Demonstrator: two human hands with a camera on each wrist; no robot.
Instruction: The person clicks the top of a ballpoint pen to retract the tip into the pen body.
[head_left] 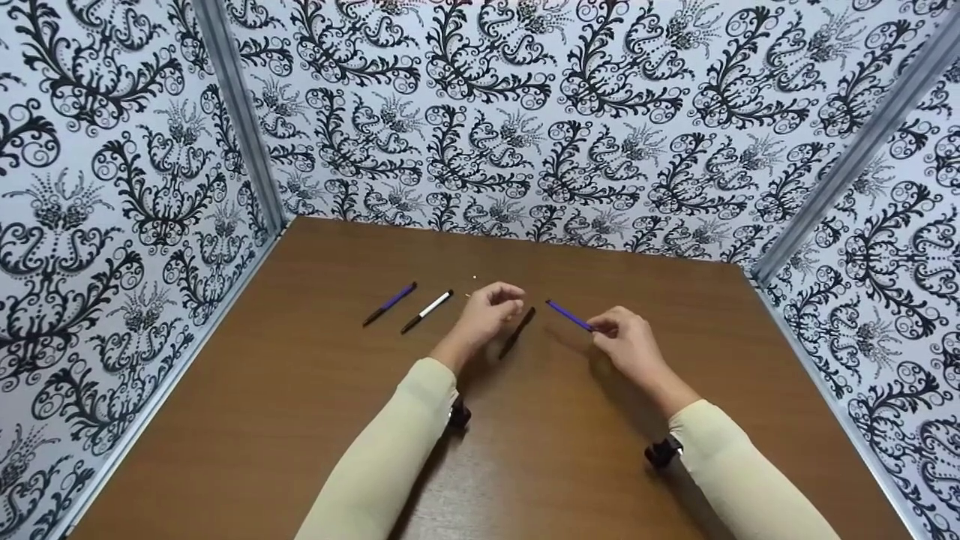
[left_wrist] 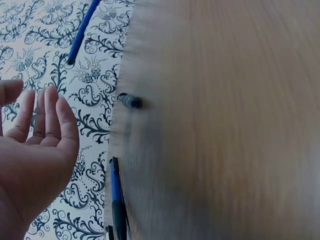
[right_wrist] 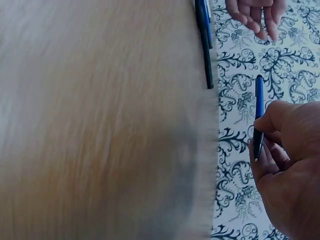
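Observation:
My right hand (head_left: 626,341) pinches a blue pen (head_left: 568,315) near its dark end, above the table; the right wrist view shows the same blue pen (right_wrist: 259,102) between thumb and fingers. To its left, my left hand (head_left: 486,311) hovers with fingers loosely bent and nothing in them. The left wrist view shows that left palm (left_wrist: 37,160) facing up, fingers apart from any pen. A black pen (head_left: 517,332) lies on the table between the hands. Left of the left hand lie a white pen (head_left: 436,303) with a dark grip and another blue pen (head_left: 394,301).
A brown wooden table (head_left: 300,420) carries the pens. Patterned black-and-white walls (head_left: 495,150) enclose it at the back and sides, with metal posts (head_left: 244,112) at the corners. A tiny white speck (head_left: 474,277) lies behind the left hand.

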